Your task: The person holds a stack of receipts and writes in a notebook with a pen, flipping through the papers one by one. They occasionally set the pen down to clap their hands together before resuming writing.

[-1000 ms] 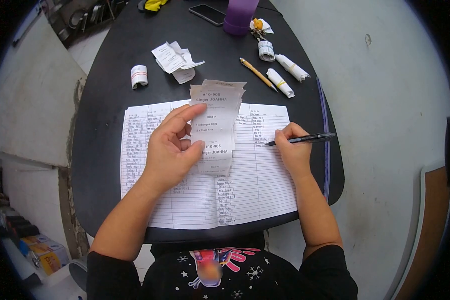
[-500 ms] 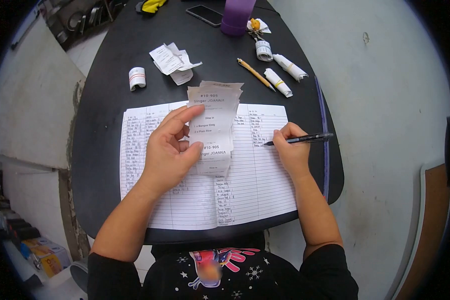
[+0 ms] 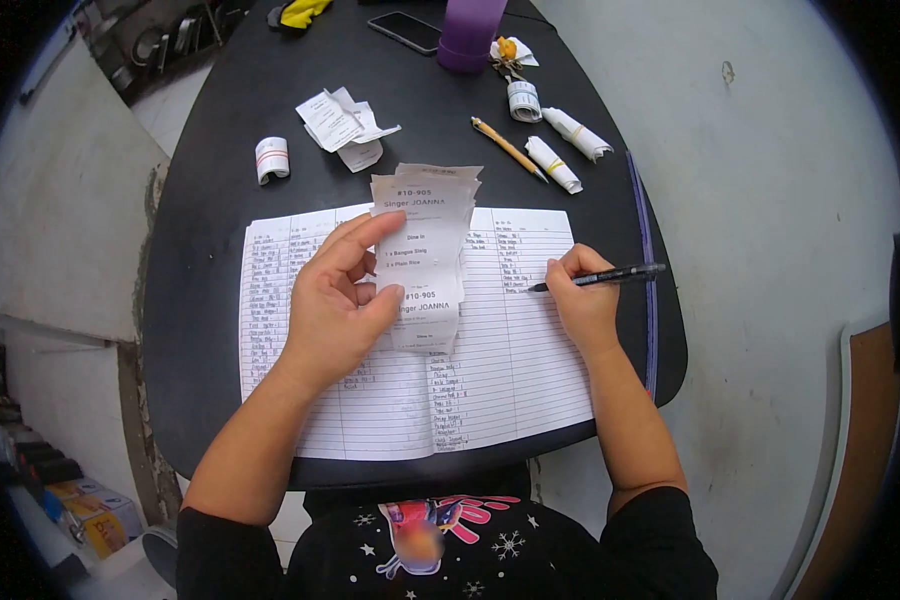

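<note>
Between the thumb and fingers of my left hand (image 3: pixel 345 295) is a stack of printed receipts (image 3: pixel 425 240), held upright over the notebook's middle. The top slip reads "#10-905" and lists food items. My right hand (image 3: pixel 580 295) grips a black pen (image 3: pixel 620 275), its tip at the last handwritten line in the right page's column. Beneath both hands lies the open lined notebook (image 3: pixel 530 390), with handwritten columns on both pages. The receipts cover part of the notebook's centre.
Beyond the notebook lie loose receipts (image 3: pixel 335 120), a rolled paper (image 3: pixel 272 160), a tan pen (image 3: pixel 510 150) and more paper rolls (image 3: pixel 577 135). Farther back are a phone (image 3: pixel 405 32) and a purple tumbler (image 3: pixel 470 35). A wall (image 3: pixel 740 250) runs along the right of the black table (image 3: pixel 220 130).
The pen tip has barely shifted, with slightly more writing showing on the last line. My left hand keeps the receipts in nearly the same place; the view has shifted very slightly.
</note>
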The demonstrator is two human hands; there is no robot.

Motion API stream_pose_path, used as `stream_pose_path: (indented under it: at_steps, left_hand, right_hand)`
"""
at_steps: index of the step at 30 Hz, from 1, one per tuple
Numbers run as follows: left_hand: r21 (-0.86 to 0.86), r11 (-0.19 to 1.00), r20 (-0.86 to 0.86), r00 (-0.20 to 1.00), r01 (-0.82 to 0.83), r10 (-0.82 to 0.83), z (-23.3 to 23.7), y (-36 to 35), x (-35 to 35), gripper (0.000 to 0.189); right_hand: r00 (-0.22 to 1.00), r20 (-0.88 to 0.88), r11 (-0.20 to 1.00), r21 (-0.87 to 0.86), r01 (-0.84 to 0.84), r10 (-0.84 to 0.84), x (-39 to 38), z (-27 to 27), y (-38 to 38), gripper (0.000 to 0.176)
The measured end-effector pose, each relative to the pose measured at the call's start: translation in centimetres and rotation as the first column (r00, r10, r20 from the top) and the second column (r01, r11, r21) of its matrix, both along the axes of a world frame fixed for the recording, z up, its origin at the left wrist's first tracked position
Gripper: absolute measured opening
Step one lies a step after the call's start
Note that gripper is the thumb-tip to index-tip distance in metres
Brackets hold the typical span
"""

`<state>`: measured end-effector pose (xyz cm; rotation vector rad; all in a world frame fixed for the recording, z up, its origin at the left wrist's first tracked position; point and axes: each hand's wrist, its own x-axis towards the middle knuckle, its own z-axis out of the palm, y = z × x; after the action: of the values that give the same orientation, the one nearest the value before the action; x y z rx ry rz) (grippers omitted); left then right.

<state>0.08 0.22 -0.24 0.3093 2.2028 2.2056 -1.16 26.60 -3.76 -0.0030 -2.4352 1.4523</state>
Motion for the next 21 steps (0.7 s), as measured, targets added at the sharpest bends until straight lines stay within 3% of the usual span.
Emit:
stream_pose_path:
  at_steps: [8,11,14,21]
  left_hand:
    - [-0.024,1.0,0.015,1.0,-0.004,0.005,0.24,0.05,0.09,0.058]
    - [-0.033,0.999,0.014,1.0,-0.006,0.006,0.34,0.07,0.12,0.058]
    - [0.006,1.0,-0.012,1.0,-0.001,0.001,-0.09,0.07,-0.03,0.057]
    - [0.018,1.0,0.002,1.0,-0.004,0.004,0.22,0.31,0.07,0.057]
  right_hand:
    - [0.999,0.04,0.998,-0.06,0.036,-0.034,-0.04,-0.03,0.22,0.025]
    - [1.0,-0.026,1.0,0.013,0.0,0.001,-0.07,0.09,0.07,0.025]
    - [0.997,0.054,0.991,-0.121,0.063,-0.057,-0.23,-0.36,0.61,0.026]
    - [1.0,-0.005,0.999,-0.032,0.028,-0.028,-0.18,-0.14,0.41,0.026]
